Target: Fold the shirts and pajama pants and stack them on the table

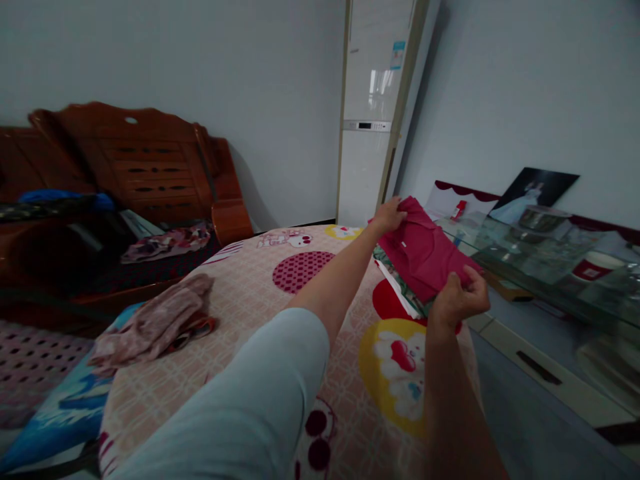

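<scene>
A dark pink folded garment [425,250] is stretched between my two hands near the far right edge of the bed-like padded surface. My left hand [390,215] pinches its far left corner. At the near right corner, my right hand [461,293] grips the cloth between thumb and fingers. Directly beneath the garment lies a pile of folded cloth [400,288], white and green-patterned, mostly covered by the pink one. Whether the garment rests on the pile or hovers just above it, I cannot tell.
A crumpled pink garment [160,323] lies on the left of the patterned cover [240,320]. Beyond it stands a wooden sofa [145,167] with clothes on it. On the right is a glass-topped cabinet [540,267] with a paper cup [595,265] and a photo [537,190]. A tall white appliance [373,100] stands behind.
</scene>
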{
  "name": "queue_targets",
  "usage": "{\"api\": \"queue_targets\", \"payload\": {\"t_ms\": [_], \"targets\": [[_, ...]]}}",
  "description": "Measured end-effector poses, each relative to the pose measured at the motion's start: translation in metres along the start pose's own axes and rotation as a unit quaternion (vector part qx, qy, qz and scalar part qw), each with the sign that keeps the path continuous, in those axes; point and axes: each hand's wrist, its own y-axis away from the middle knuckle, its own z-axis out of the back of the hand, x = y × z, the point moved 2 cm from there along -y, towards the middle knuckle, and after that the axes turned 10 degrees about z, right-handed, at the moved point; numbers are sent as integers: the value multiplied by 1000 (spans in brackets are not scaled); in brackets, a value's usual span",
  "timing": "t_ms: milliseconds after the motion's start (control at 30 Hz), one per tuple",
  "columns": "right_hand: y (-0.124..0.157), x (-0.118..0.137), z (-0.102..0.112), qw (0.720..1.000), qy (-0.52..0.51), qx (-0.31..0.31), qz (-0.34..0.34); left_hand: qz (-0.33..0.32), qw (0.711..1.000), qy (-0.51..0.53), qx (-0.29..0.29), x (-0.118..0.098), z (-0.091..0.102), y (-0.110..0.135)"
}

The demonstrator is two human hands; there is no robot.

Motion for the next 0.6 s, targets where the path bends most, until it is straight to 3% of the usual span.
{"api": "queue_targets", "payload": {"t_ms": [100,133,233,333,433,500,600], "targets": [[3,-14,1,998,48,38,-19,-38,988,-25,151,10,-51,19],[4,-17,2,996,64,51,-25,-36,985,-33,168,17,-64,27],[1,-20,8,993,100,56,-32,-8,994,-29,107,35,-78,48],[-7,-9,15,993,111,34,-16,-14,998,-22,52,47,-60,67],[-7,14,14,996,79,32,30,-28,997,-49,60,65,-25,97],[5,30,4,993,33,79,75,1,994,-77,76,87,2,127],[45,48,-20,961,-28,236,141,58,989,-122,57,127,47,179]]}}
